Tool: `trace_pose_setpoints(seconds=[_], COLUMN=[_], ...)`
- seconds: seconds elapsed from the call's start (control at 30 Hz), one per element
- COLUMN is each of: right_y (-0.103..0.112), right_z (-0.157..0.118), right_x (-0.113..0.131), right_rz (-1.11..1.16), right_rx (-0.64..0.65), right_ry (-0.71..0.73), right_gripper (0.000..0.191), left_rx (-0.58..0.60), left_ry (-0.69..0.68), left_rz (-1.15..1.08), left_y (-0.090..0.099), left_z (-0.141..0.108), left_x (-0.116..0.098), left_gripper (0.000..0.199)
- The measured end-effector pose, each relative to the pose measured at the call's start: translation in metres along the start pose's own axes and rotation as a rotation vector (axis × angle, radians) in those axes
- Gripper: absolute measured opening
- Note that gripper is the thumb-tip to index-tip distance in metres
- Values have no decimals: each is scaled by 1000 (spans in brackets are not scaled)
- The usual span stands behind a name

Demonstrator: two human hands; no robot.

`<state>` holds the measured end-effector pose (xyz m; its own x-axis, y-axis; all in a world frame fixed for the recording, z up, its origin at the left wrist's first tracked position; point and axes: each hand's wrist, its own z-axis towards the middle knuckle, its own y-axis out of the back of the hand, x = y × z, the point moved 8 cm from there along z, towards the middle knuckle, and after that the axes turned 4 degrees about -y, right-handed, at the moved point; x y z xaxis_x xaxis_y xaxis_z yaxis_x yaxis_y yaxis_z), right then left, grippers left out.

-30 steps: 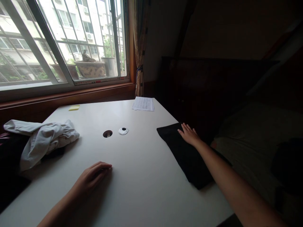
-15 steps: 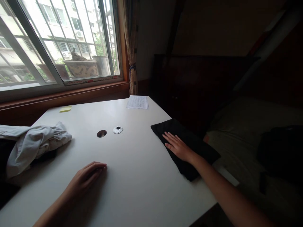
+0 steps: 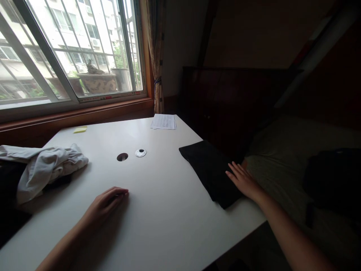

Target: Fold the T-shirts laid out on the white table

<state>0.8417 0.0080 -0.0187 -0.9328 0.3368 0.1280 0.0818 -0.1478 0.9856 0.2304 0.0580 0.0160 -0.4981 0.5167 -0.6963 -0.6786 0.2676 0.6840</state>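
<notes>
On the right side of the white table (image 3: 152, 210) lies a flat, folded black cloth (image 3: 208, 173), probably a garment, though its kind is hard to make out. My right hand (image 3: 244, 180) rests over its right edge, palm down, fingers spread. At the left front, my left hand (image 3: 108, 199) lies on the tabletop on its side. Its fingers are loosely curled and pressed together, with nothing visible in them. A crumpled light grey garment (image 3: 53, 165) is heaped at the left edge, with dark cloth (image 3: 12, 188) beside and under it.
A round cable hole (image 3: 122, 157) and its silver cap (image 3: 140, 153) sit mid-table. Papers (image 3: 163, 122) and a yellow sticky note pad (image 3: 80, 130) lie near the far edge. Beyond are a barred window and a curtain (image 3: 158, 94). A bed (image 3: 279, 162) stands in shadow at right.
My right hand has slid to the right across the black cloth, from its middle to its right edge. My left hand stays in nearly the same place. The view has shifted slightly.
</notes>
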Motion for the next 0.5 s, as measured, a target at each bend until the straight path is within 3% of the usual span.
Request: trace_pose_setpoints(seconds=[0.2,0.33,0.5], right_y=[4,3,9], right_z=[-46,-77,-115], right_x=[24,48,114], right_rz=[-36,-12,130], right_rx=[-150,-179,-170], right_ry=[120,200,399], right_gripper=[73,73,65], left_rx=[7,-13,-45], left_ry=[-12,-14,-7], left_rz=[-20,-25,-43], left_y=[-1,-1,1], left_z=[0,0,2], left_x=[-3,-7,-11], left_gripper=[26,26,26])
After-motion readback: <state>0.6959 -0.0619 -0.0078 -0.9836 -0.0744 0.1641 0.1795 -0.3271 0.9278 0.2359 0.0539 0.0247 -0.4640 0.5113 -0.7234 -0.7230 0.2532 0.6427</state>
